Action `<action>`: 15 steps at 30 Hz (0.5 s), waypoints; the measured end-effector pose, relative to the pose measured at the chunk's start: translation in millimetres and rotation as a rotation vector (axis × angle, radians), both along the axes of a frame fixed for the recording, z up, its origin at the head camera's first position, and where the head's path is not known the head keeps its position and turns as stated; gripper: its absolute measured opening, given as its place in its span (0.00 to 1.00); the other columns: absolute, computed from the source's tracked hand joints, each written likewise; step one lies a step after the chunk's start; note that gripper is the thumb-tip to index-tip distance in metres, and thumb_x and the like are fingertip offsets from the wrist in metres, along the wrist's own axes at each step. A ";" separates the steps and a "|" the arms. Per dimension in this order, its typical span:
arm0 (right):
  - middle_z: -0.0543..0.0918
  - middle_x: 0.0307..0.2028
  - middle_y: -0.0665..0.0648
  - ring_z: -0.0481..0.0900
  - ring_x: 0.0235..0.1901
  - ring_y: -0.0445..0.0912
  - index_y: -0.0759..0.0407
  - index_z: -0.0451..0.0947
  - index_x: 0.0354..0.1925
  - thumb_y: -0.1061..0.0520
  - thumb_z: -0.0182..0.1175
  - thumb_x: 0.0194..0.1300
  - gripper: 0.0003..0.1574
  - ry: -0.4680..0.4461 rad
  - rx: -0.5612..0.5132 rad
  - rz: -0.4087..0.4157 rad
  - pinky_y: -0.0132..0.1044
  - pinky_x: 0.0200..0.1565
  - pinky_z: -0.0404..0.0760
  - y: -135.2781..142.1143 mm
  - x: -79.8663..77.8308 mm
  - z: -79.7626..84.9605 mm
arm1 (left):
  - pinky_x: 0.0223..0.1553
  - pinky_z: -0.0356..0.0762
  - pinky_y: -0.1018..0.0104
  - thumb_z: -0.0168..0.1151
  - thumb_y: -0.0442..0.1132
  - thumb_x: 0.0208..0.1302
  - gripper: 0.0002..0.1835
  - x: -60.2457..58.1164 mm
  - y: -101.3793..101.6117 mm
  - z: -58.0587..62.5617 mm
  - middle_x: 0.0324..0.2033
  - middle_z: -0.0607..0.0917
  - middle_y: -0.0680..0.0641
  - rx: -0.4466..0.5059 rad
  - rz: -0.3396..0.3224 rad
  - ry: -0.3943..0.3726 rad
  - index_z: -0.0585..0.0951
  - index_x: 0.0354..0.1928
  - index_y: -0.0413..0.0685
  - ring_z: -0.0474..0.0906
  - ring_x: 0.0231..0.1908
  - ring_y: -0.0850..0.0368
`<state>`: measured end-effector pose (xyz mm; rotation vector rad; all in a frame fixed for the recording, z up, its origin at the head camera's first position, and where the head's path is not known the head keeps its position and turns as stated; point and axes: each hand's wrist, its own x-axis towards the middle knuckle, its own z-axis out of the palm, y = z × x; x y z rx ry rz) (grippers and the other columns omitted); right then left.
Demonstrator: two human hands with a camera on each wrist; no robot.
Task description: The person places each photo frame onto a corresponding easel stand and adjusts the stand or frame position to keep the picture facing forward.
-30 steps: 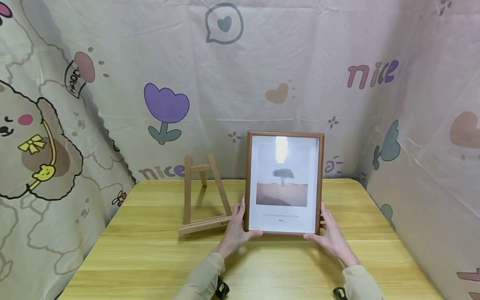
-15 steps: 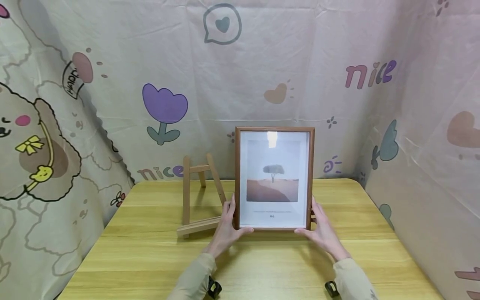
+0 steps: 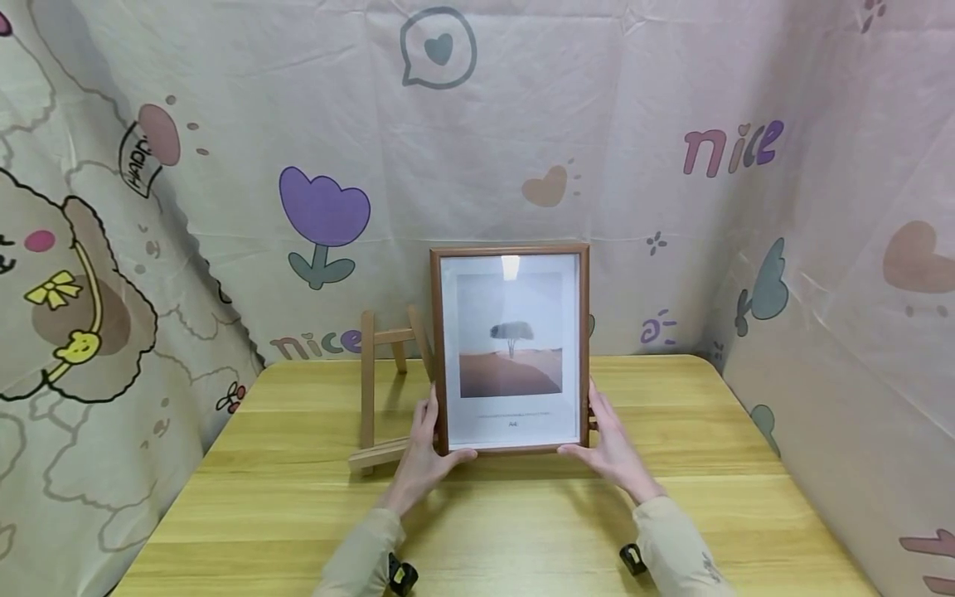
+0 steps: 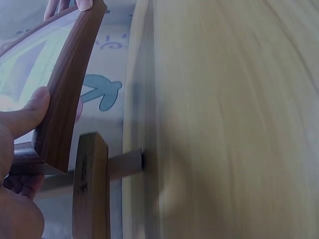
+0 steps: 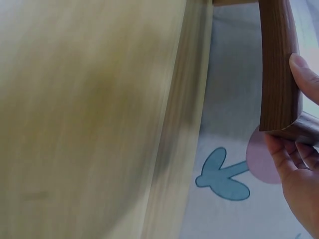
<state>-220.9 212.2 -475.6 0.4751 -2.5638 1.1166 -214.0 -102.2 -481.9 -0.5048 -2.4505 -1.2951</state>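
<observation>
A brown wooden picture frame with a tree print stands upright between both hands in the head view. My left hand grips its lower left corner, thumb over the front of the bottom edge and fingers round the side. On the lower right corner, my right hand holds on the same way. A small wooden easel stands to the left on the table, partly hidden by the frame and my left hand. In the left wrist view, the end of the easel's ledge shows close beside the frame's corner.
The wood-grain table lies under the hands. Behind it hangs a printed cloth, which also covers both sides. A black strap piece hangs at each sleeve cuff.
Both hands have carried the picture frame to the left and slightly up. It now overlaps the right side of the easel, which has stayed in place.
</observation>
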 end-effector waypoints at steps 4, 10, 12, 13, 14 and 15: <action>0.62 0.70 0.77 0.66 0.67 0.73 0.62 0.38 0.80 0.56 0.81 0.44 0.81 -0.008 -0.002 0.012 0.68 0.66 0.65 -9.0 -4.2 0.3 | 0.59 0.79 0.47 0.81 0.43 0.48 0.66 0.6 -8.6 -2.8 0.61 0.68 0.38 -0.009 0.028 0.011 0.44 0.80 0.39 0.73 0.57 0.47; 0.61 0.72 0.77 0.65 0.69 0.72 0.64 0.39 0.80 0.55 0.82 0.43 0.80 -0.020 0.003 0.025 0.65 0.68 0.65 -19.9 -7.1 2.3 | 0.62 0.75 0.42 0.82 0.42 0.47 0.66 1.3 -19.9 -5.3 0.61 0.68 0.36 -0.016 0.050 0.039 0.44 0.79 0.36 0.73 0.58 0.44; 0.61 0.72 0.76 0.65 0.69 0.70 0.65 0.40 0.80 0.55 0.81 0.44 0.80 -0.021 0.004 0.030 0.64 0.69 0.64 -23.2 -8.1 2.9 | 0.63 0.74 0.41 0.82 0.42 0.47 0.67 2.0 -23.5 -5.0 0.62 0.68 0.35 -0.014 0.051 0.043 0.44 0.79 0.36 0.73 0.59 0.42; 0.62 0.72 0.75 0.65 0.69 0.70 0.66 0.40 0.80 0.55 0.82 0.43 0.79 -0.020 0.002 0.035 0.63 0.69 0.64 -24.9 -8.7 3.1 | 0.64 0.73 0.40 0.82 0.42 0.47 0.67 2.4 -25.3 -4.7 0.62 0.68 0.35 -0.010 0.054 0.042 0.44 0.79 0.36 0.72 0.59 0.42; 0.62 0.72 0.75 0.65 0.70 0.69 0.66 0.40 0.79 0.55 0.82 0.43 0.79 -0.022 0.000 0.038 0.63 0.70 0.64 -26.7 -9.2 3.3 | 0.64 0.73 0.40 0.82 0.42 0.47 0.67 3.0 -27.2 -4.2 0.61 0.68 0.35 -0.011 0.058 0.041 0.44 0.79 0.36 0.72 0.60 0.41; 0.61 0.72 0.74 0.65 0.70 0.69 0.66 0.41 0.79 0.55 0.81 0.43 0.79 -0.023 -0.001 0.041 0.63 0.70 0.64 -28.7 -9.8 3.6 | 0.64 0.73 0.40 0.82 0.42 0.47 0.67 3.6 -29.1 -3.7 0.61 0.68 0.35 -0.011 0.062 0.040 0.44 0.79 0.36 0.72 0.60 0.40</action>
